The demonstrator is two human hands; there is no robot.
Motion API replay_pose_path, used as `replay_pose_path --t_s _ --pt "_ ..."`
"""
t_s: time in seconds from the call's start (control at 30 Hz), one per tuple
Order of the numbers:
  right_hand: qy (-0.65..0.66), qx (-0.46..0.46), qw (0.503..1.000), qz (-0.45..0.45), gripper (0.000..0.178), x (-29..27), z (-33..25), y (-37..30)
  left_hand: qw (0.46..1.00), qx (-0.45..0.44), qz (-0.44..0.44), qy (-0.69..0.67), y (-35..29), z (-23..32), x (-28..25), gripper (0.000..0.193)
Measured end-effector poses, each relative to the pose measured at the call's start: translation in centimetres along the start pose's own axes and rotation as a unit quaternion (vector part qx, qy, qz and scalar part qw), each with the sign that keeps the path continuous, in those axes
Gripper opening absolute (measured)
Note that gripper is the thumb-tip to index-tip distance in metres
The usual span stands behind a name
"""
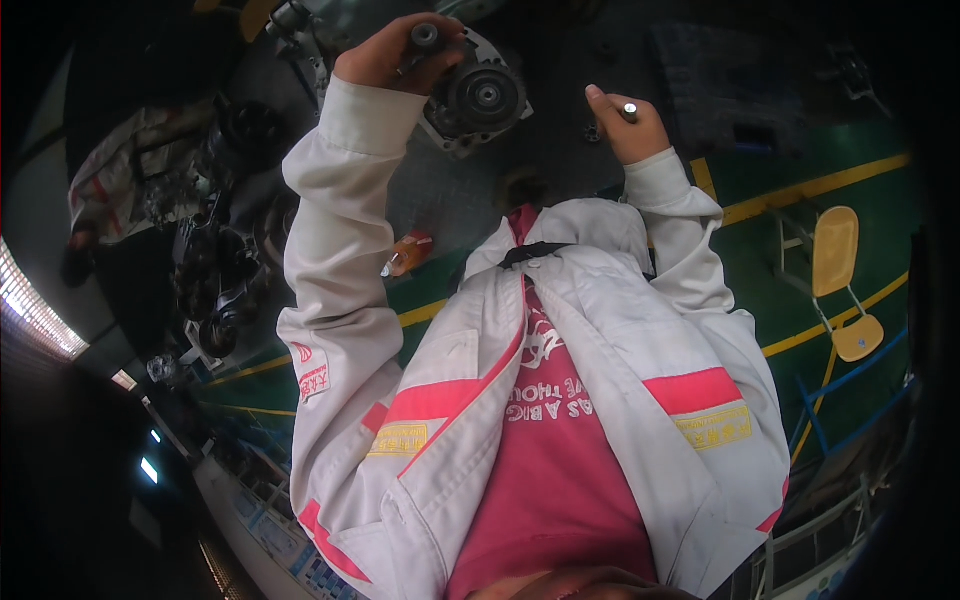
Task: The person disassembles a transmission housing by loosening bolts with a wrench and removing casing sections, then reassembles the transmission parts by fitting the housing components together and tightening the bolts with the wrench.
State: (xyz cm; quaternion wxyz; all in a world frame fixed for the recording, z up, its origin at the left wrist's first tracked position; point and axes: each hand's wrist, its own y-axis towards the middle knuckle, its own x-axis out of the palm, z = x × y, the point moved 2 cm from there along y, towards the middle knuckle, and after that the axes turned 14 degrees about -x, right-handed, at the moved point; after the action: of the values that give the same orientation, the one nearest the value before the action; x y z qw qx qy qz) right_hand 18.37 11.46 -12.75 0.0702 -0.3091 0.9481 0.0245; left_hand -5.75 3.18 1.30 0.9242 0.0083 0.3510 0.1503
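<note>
My left hand (388, 58) is closed round a dark cylindrical tool (425, 37), whose round, socket-like end points up. It is at the left side of a metal machine unit (456, 143) with a dark round pulley-like wheel (486, 96) on its face. To the right of that unit and apart from it, my right hand (638, 132) grips a slim rod-like tool (630, 111). Only the shiny round end of this tool shows above the fist, and my thumb sticks out to the left. The lower parts of both tools are hidden.
An orange-coloured bottle (408, 252) lies by my left sleeve. Dark machine parts (225, 260) crowd the left, where another person's pale sleeve (115, 170) shows. A dark case-like block (735, 90) is at far right. A yellow chair (836, 250) stands on the green floor.
</note>
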Motion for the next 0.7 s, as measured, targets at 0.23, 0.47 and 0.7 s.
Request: replay_pose_path --t_s 0.23,0.47,0.7 --pt "0.002 -0.027 0.997 -0.075 0.049 1.1 -0.3 0.3 0.982 0.028 -0.180 -0.059 1.8 -0.6 -0.9 0.031" --pt "0.003 -0.011 0.996 -0.092 0.048 1.6 -0.3 0.8 0.994 0.010 0.025 -0.103 -0.8 -0.5 1.6 0.026" --pt "0.008 -0.050 0.994 -0.098 0.049 2.6 -1.4 1.3 0.991 -0.114 0.061 -0.018 -0.8 2.6 1.7 0.019"
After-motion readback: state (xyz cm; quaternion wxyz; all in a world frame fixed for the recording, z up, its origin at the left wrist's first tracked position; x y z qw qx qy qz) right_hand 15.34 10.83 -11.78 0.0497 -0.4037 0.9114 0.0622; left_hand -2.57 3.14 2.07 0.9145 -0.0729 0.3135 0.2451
